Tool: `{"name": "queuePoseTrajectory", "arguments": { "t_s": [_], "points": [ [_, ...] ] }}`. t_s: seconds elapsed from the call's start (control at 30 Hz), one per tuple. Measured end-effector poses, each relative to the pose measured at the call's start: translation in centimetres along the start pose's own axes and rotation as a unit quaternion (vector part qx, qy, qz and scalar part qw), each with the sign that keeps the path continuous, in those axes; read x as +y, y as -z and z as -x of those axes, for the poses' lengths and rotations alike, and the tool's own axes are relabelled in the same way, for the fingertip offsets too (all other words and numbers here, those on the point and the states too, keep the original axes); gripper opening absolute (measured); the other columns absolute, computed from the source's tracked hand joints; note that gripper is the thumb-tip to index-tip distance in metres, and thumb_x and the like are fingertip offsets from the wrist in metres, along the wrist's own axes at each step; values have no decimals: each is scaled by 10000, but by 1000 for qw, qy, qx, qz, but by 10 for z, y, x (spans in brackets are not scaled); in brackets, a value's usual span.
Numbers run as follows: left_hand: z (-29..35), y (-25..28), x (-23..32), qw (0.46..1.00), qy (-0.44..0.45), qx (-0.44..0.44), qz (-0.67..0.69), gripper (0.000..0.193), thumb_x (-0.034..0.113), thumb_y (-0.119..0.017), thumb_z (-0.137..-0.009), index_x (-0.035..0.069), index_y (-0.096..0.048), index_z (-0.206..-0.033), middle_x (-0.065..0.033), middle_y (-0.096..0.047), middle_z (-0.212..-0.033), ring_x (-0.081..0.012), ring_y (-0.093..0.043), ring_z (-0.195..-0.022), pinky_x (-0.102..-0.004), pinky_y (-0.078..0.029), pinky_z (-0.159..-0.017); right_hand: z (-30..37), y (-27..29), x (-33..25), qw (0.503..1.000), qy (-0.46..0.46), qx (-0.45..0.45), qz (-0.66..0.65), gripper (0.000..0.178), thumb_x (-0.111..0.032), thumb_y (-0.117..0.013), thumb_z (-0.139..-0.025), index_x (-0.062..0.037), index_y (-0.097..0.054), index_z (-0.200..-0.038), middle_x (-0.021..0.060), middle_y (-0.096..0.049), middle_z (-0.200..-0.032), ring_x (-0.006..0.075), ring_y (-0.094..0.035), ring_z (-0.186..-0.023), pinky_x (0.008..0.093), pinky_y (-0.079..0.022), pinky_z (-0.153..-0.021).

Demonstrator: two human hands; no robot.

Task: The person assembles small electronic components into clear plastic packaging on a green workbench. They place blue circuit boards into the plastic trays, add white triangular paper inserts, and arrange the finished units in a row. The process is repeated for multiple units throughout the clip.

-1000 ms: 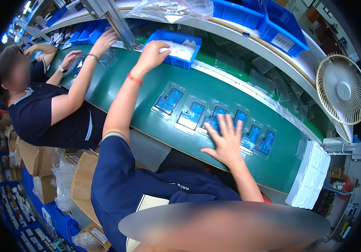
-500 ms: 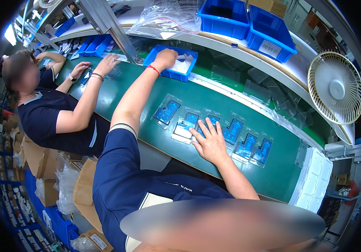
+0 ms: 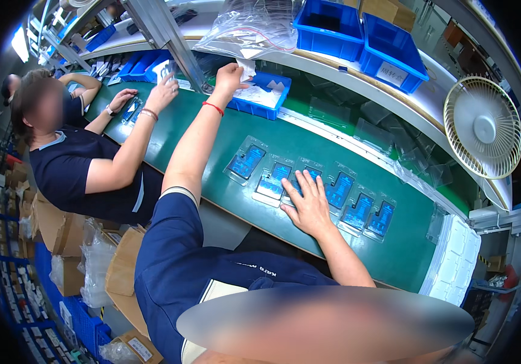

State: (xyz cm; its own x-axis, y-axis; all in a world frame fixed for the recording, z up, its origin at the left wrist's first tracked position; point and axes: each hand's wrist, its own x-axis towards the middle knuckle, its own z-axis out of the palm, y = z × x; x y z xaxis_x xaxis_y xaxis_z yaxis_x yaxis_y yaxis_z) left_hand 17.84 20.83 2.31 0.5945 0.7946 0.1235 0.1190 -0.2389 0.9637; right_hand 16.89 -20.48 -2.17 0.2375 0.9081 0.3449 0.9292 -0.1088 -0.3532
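My left hand [image 3: 230, 77] is pinched narrow, thumb against fingers, holding a white paper slip [image 3: 247, 69] above the back of a blue plastic bin [image 3: 255, 109]; whether it is one slip or several I cannot tell. More loose white slips [image 3: 265, 97] lie inside that bin, and a red cord bracelet [image 3: 213, 108] circles my wrist. My right hand [image 3: 310, 208] is wide, fingers spread, palm down over the third of six flat blue packs [image 3: 247, 162], and it covers much of that one; whether my fingertips press on it or hover just above I cannot tell. Each pack lies in a clear plastic tray, and together they form a slanting row across the green tabletop [image 3: 388, 261], two to the left of my hand and three to the right. A stack of white molded trays [image 3: 454, 258] stands at the right end of the table. On the shelf above rest a clear plastic bag [image 3: 248, 30] and two more blue bins [image 3: 391, 57], with a round cream fan [image 3: 485, 127] near them. At my left sits a co-worker [image 3: 90, 164] in a dark shirt, one hand holding something white
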Motion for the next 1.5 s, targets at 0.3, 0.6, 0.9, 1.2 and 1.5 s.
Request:
{"name": "queuePoseTrajectory", "arguments": {
  "t_s": [0.3,0.6,0.9,1.2,1.5],
  "points": [
    [173,-10,14,953,99,-200,204,220,112,-550,-947,-19,-591,-1118,-113,-687,-945,-186,-693,-779,-252,-573,-539,-95,13,22,888,-149,190,-392,358,-175,-690,-871,-13,-621,-1183,137,-698,-1014,187,-664,-904,296,-508,-809],
    [248,8,-5,952,181,-152,194,193,68,-574,-935,-34,-603,-1096,-108,-687,-926,-192,-701,-741,-242,-564,-509,-133,-35,-5,847,-191,-28,-496,105,-68,-686,-869,18,-717,-919,48,-703,-814,79,-601,-705,247,-487,-629],
    [277,51,-32,939,218,-61,259,175,85,-581,-929,-30,-612,-1056,-136,-696,-917,-202,-701,-722,-265,-573,-526,-141,-55,-20,974,69,197,-91,124,-122,-704,-798,-79,-740,-909,47,-711,-818,182,-613,-777,319,-463,-750],
    [282,32,-13,947,190,-113,232,174,61,-581,-937,-44,-610,-1073,-111,-686,-927,-169,-690,-717,-253,-584,-553,-126,-35,-27,929,-46,-50,-365,235,-229,-706,-810,-77,-727,-988,102,-702,-912,270,-616,-903,386,-450,-797],
    [278,16,-18,941,174,-81,280,330,-7,-575,-915,-58,-553,-1240,-103,-679,-967,-130,-668,-781,-247,-599,-633,-60,-17,-11,989,124,62,61,208,-189,-729,-757,-76,-708,-929,41,-682,-862,240,-580,-897,394,-405,-839]
  ]
}}
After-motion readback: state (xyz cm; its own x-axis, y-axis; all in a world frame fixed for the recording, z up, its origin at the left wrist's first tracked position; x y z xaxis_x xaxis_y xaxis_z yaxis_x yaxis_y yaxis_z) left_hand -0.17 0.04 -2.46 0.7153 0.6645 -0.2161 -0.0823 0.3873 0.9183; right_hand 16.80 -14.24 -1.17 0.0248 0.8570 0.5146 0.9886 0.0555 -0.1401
